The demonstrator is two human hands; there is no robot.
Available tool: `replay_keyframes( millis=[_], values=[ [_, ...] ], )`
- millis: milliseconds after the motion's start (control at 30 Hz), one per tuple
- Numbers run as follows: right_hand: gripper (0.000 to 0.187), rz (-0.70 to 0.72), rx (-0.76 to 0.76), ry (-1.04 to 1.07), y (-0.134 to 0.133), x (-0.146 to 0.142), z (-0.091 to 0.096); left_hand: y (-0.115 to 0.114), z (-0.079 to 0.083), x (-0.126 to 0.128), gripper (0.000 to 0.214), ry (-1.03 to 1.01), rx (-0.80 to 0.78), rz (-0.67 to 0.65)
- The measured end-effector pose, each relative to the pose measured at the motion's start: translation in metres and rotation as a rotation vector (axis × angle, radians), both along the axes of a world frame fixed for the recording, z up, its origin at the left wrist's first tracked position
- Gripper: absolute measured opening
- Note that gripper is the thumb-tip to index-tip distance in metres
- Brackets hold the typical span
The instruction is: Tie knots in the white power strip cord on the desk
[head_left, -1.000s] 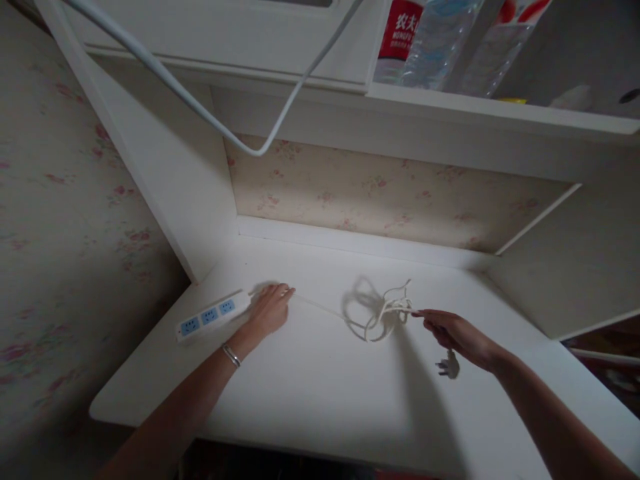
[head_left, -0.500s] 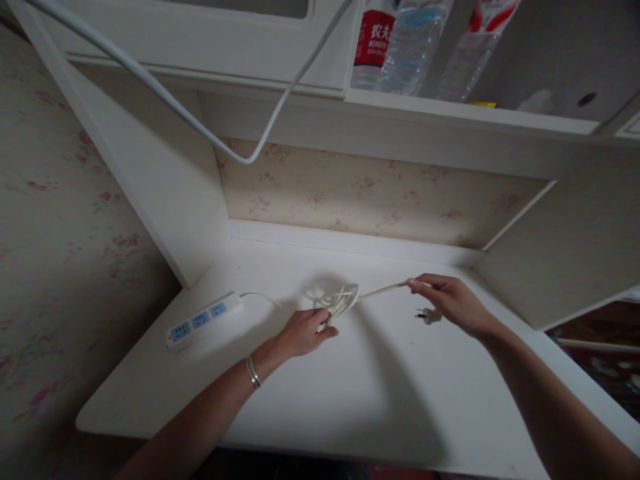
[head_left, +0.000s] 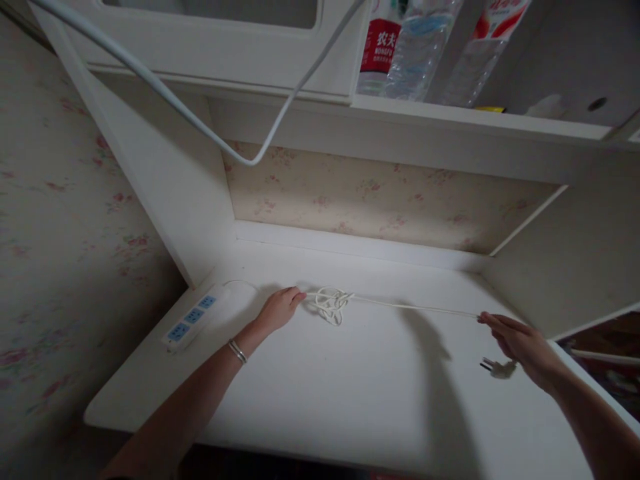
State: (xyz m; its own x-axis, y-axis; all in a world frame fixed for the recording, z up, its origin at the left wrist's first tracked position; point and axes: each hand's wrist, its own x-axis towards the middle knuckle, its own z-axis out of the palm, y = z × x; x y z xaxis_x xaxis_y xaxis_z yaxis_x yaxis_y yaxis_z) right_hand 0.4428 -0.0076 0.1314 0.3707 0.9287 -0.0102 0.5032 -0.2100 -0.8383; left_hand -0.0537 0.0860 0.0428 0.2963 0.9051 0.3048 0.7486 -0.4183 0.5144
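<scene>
A white power cord [head_left: 330, 305] lies in a loose tangle between my hands above the white desk. My left hand [head_left: 280, 308] pinches the cord at the tangle's left side. Over on the right, my right hand [head_left: 517, 343] grips the same cord, which runs nearly straight from the tangle to its fingertips. Below that hand hangs the cord's plug [head_left: 497, 367], its metal prongs pointing left. The white power strip [head_left: 193, 319] with blue sockets rests at the desk's left side, and its end of the cord leads toward my left hand.
The white desk [head_left: 325, 407] has a side panel at each end and a floral wall behind. A shelf above holds plastic bottles [head_left: 423, 50]. A thick grey-white cable [head_left: 250, 161] loops down in the upper foreground.
My hands have moved apart, the right one to the right with the plug, the left one leftward. The cord between them is longer and straighter, and the power strip has turned slightly.
</scene>
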Motion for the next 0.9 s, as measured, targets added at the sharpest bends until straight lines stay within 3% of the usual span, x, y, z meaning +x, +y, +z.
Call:
replay_keyframes(
  millis=[133, 267, 400, 467, 567, 633, 700, 800, 900],
  values=[
    [0.044, 0.124, -0.064, 0.238, -0.022, -0.018, 0.014, 0.008, -0.008, 0.017, 0.032, -0.155, -0.012, -0.034],
    [0.033, 0.413, -0.24, 0.206, -0.046, -0.059, 0.039, 0.019, -0.014, 0.044, 0.03, -0.218, -0.027, -0.065],
    [0.036, 0.734, -0.318, -0.098, -0.058, -0.112, 0.049, 0.021, -0.012, 0.082, 0.034, -0.255, -0.039, -0.11],
    [0.028, 0.75, -0.283, -0.354, -0.058, -0.134, 0.047, 0.017, -0.009, 0.099, 0.035, -0.255, -0.044, -0.143],
    [0.041, 0.68, -0.148, -0.667, -0.052, -0.156, 0.039, 0.01, -0.004, 0.111, 0.035, -0.237, -0.058, -0.22],
    [0.044, 0.642, -0.065, -0.702, -0.047, -0.165, 0.034, 0.005, -0.004, 0.103, 0.034, -0.207, -0.061, -0.238],
    [0.045, 0.6, -0.052, -0.593, -0.043, -0.171, 0.027, 0.001, -0.005, 0.08, 0.034, -0.144, -0.044, -0.179],
    [0.045, 0.594, -0.096, -0.321, -0.043, -0.182, 0.016, -0.005, -0.012, 0.026, 0.033, 0.044, 0.02, -0.027],
    [0.041, 0.688, -0.124, -0.104, -0.045, -0.199, 0.003, -0.016, -0.02, -0.026, 0.028, 0.282, 0.025, 0.081]
  ],
)
